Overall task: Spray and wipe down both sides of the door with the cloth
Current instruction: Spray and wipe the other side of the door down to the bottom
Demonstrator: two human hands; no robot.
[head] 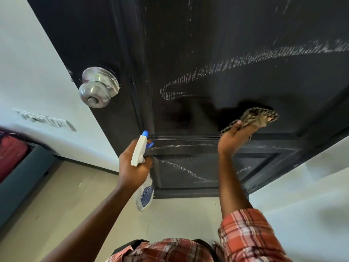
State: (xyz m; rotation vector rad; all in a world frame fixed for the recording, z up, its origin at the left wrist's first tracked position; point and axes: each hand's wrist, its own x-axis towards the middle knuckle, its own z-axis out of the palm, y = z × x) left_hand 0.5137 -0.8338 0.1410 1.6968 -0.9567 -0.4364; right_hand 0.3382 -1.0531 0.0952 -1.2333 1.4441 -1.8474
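Dark brown panelled wooden door (pixel 207 44) fills the upper view, seen from close up, knob side at left. Round brushed-steel door knob (pixel 95 87) sits near that edge. Whitish streaks (pixel 226 61) arc across the big panel, with more on the small lower panel.

Right hand (pixel 234 137) clutches a bunched mottled brown-and-cream cloth (pixel 261 118), pressed on the door at the bottom of the big panel, just above the cross rail. Left hand (pixel 134 167) is wrapped round the neck of a white plastic spray bottle (pixel 138 152) with a blue nozzle. The nozzle points at the door near the rail and the bottle body hangs below the fist. Red plaid sleeve (pixel 245 233) on the right arm. Pale tiled floor (pixel 75 195) below, white switch plate (pixel 47 120) on the left wall.

Step, judged: wiping this face. Streaks above and below are not yet cleared and the other side is not visible, so the task is likely far from done.

Risks:
- The cloth is bunched small, so passes may skip strips or only smear the residue.
- A hard push could swing the door if it is unlatched; the latch state can't be told.
- Spraying this close may send runs down onto the floor and make it slippery.
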